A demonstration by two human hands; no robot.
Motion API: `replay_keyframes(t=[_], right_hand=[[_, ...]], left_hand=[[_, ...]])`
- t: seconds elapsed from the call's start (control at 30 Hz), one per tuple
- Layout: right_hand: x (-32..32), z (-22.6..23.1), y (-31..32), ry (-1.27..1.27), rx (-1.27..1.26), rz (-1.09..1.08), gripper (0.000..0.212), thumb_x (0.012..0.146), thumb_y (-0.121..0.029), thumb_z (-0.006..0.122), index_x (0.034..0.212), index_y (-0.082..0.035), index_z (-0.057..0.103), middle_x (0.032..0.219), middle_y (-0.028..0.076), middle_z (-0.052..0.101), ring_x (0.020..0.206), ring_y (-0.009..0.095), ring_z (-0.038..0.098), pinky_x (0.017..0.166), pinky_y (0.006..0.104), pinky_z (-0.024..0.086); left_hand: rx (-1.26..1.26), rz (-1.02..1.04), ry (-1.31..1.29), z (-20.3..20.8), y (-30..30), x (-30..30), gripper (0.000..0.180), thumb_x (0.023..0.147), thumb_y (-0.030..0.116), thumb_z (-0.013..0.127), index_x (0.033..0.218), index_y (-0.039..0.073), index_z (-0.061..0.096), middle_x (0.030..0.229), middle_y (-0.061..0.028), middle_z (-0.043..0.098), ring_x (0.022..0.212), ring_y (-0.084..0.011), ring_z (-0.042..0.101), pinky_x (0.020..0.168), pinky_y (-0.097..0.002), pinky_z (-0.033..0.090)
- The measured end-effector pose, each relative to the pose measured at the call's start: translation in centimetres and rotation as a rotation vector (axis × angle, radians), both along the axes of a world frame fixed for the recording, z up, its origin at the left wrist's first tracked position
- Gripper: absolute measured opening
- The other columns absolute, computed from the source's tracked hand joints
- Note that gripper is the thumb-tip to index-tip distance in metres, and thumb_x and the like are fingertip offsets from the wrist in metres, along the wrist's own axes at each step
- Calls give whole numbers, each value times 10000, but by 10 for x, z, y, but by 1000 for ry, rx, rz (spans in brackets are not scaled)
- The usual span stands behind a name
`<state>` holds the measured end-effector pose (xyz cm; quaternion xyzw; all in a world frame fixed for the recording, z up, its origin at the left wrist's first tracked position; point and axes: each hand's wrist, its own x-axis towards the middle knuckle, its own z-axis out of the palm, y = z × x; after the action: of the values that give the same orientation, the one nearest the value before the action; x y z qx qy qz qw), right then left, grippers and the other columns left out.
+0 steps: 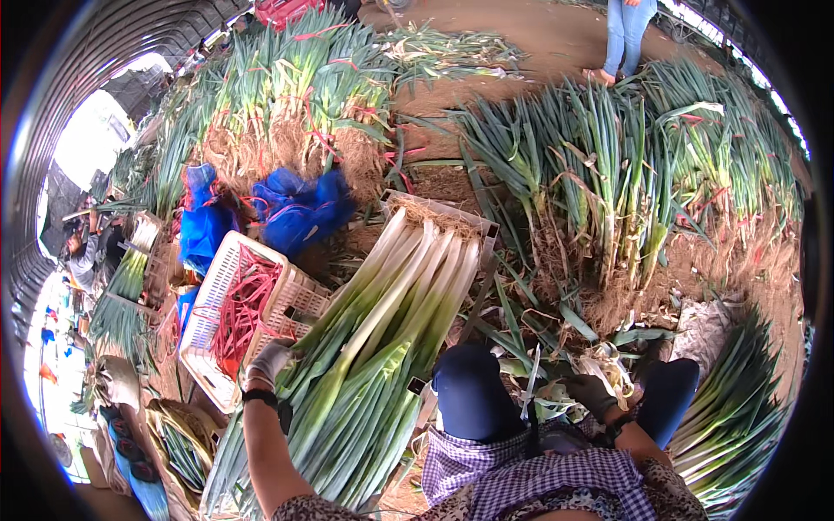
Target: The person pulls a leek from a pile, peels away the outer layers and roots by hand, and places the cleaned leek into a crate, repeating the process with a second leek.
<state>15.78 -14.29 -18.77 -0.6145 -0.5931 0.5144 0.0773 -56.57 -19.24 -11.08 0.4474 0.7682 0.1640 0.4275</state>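
Note:
A large pile of leeks (373, 339) lies on a low wooden rack (488, 234), roots at the far end and green leaves toward me. My left hand (271, 360), in a pale glove, rests against the left edge of the leaves, its fingers stretched out and partly lost among them. My right hand (591, 395), in a dark glove, is beyond my right knee, beside pale stripped leek leaves (615, 369). Its fingers look extended, with nothing visible in them. A thin, upright blade-like strip (532, 382) stands between my knees.
A white plastic crate (204, 326) with red ties (245, 308) stands left of the rack. Behind it lie blue bags (300, 208). Tied leek bundles (282, 104) and standing leeks (599, 174) fill the back. More leeks (734, 408) lie at right. A person (625, 39) stands far off.

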Motion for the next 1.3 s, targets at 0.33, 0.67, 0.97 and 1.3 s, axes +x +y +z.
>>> replay_keyframes(t=[0.33,0.67,0.97,1.3], right_hand=[[30,-45,-12,-53,-86,-222,298,828,-249,621,959,14,671,802,114,688,646,170,654,619,300,517],[9,-50,-3,-114,-37,-41,369,826,-348,578,1010,-41,669,841,172,677,726,268,663,692,369,520],[35,-47,26,-254,-42,-14,391,816,-402,564,992,-74,685,883,145,688,842,287,654,781,377,498],[55,-58,158,-246,236,-536,408,805,-301,611,1116,-37,611,1006,226,641,926,362,625,827,407,483]], left_hand=[[-76,23,473,13,30,39,484,761,461,707,807,-18,663,680,-110,626,615,-186,553,588,-361,411],[-145,6,470,-29,8,-4,548,817,530,591,881,-10,656,759,-113,644,681,-229,583,663,-378,432],[261,-143,870,150,88,180,383,837,382,600,945,22,670,833,-221,659,787,-363,656,711,-433,512],[673,-757,-137,85,194,545,196,818,114,670,977,8,629,859,-130,664,743,-234,652,654,-312,516]])
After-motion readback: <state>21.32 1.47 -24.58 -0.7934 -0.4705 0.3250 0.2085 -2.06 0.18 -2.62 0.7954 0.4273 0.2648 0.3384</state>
